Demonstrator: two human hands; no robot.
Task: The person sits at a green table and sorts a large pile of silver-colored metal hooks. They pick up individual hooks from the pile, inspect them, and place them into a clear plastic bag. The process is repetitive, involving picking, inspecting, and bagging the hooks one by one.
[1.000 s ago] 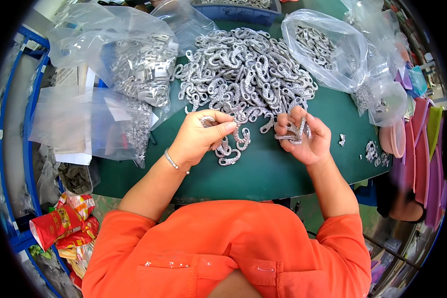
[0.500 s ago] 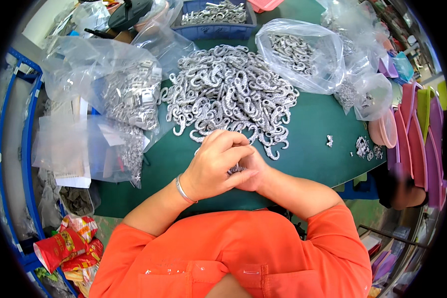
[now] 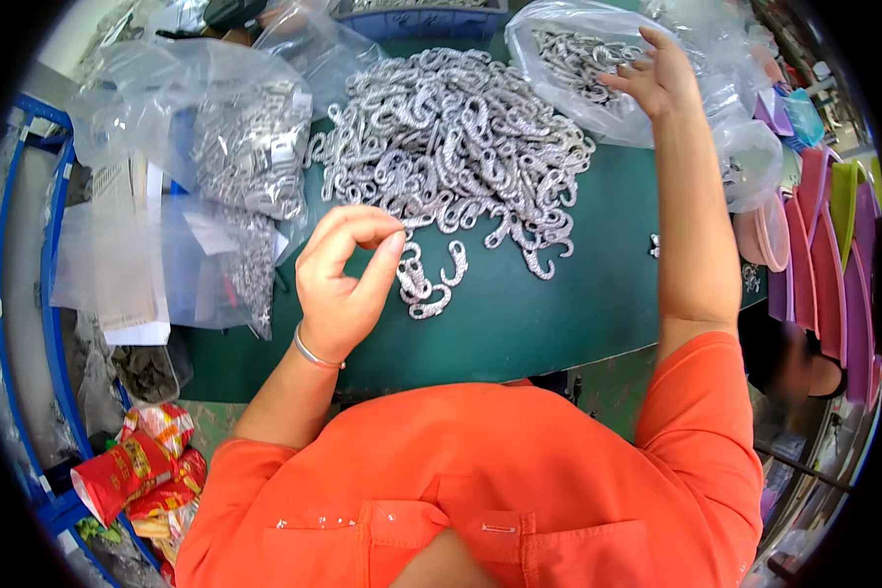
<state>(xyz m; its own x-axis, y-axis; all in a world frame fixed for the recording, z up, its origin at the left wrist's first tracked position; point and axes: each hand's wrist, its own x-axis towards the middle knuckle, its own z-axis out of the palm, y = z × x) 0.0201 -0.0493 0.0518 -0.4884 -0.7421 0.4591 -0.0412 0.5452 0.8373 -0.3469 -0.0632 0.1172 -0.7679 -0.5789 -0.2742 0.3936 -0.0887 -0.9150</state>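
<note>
My right hand [image 3: 661, 80] reaches over the clear plastic bag [image 3: 549, 20] at the back right, its fingers spread and holding nothing visible. Silvery, textured hook-shaped pieces [image 3: 573, 57] lie in that bag, next to the fingertips. My left hand [image 3: 343, 279] hovers over the front of the table, fingers curled and thumb tip against the index finger; whatever is between them, if anything, is hidden. A few loose hook pieces [image 3: 429, 306] lie just right of its fingertips. Behind them a large heap of the same hook pieces [image 3: 461, 137] covers the middle of the table.
Filled clear bags [image 3: 255, 167] crowd the left side of the green table [image 3: 519, 338]. A blue bin [image 3: 421, 24] stands at the back. Pink and purple trays [image 3: 818, 245] stack at the right, near small silver bits [image 3: 655, 245]. A blue rack [image 3: 54, 323] borders the left.
My hands were together before the heap; now they are apart. The right has swung far right to the bag, the left has drawn back leftward. Loose hook pieces now show where the hands were.
</note>
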